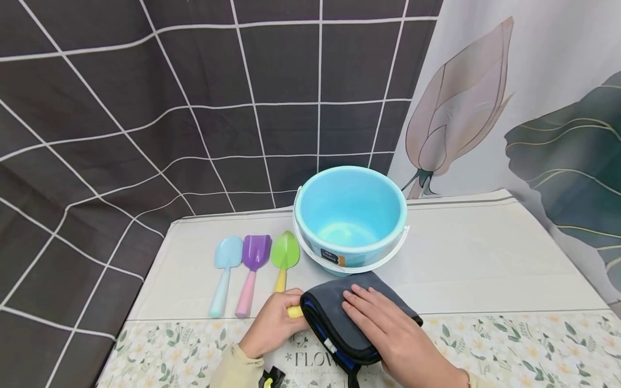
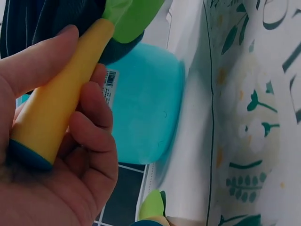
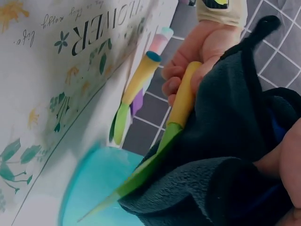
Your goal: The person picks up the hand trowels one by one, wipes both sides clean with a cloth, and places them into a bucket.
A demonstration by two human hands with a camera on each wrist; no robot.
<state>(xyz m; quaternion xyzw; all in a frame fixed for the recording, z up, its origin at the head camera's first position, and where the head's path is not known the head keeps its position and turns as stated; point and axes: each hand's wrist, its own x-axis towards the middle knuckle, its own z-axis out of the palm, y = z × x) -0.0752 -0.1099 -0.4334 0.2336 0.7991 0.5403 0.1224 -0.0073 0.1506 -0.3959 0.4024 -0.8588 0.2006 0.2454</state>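
Shovel (image 3: 169,136) sits handle-first in the left hand (image 1: 274,322), fingers curled round it; right hand (image 1: 398,339) clasps towel (image 1: 332,310) over it. Head view hides its blade (image 3: 141,175); we see it from right wrist.

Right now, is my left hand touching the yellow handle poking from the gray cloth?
Touching: the left wrist view shows your left hand gripping the yellow handle, thumb across it.

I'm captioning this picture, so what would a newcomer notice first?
Probably the bright blue bucket, standing at the back of the table. In front of it, the left hand grips a yellow-handled tool, and the right hand holds a gray cloth against it. Three colorful scoops lie left of the bucket.
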